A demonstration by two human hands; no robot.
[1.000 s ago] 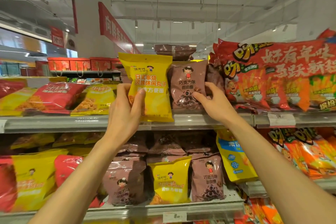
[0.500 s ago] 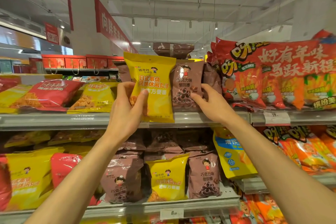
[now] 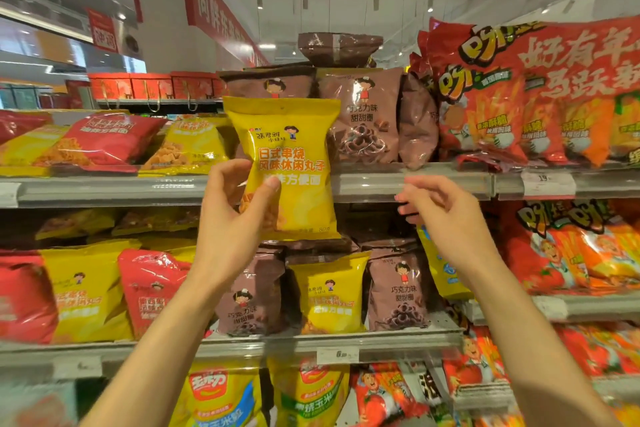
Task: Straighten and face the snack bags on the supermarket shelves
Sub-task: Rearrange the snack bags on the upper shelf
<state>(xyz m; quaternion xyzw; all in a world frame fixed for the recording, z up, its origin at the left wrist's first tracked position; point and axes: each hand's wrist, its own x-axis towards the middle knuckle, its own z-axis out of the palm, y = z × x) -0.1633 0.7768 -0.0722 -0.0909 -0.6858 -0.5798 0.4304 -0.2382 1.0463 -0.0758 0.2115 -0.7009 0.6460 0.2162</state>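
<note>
While the left hand (image 3: 231,218) grips the yellow snack bag (image 3: 291,166) by its lower left edge, thumb on the front and fingers curled behind, the bag sits upright in the air in front of the top shelf rail (image 3: 408,182), label facing the camera, clear of the shelf. Right hand (image 3: 441,215) is just below that rail, right of the bag and not touching it; fingers loosely curled, slightly spread, holding nothing; it is motion-blurred. Behind the yellow bag on the top shelf: brown chocolate-ring bags (image 3: 363,114) standing upright, one more brown bag (image 3: 341,48) lying on top of them. Large red multipacks (image 3: 533,90) to their right, red and yellow bags (image 3: 110,140) lying tilted to the left. Middle shelf (image 3: 277,345) below has brown and yellow bags standing upright, fronts out.
</note>
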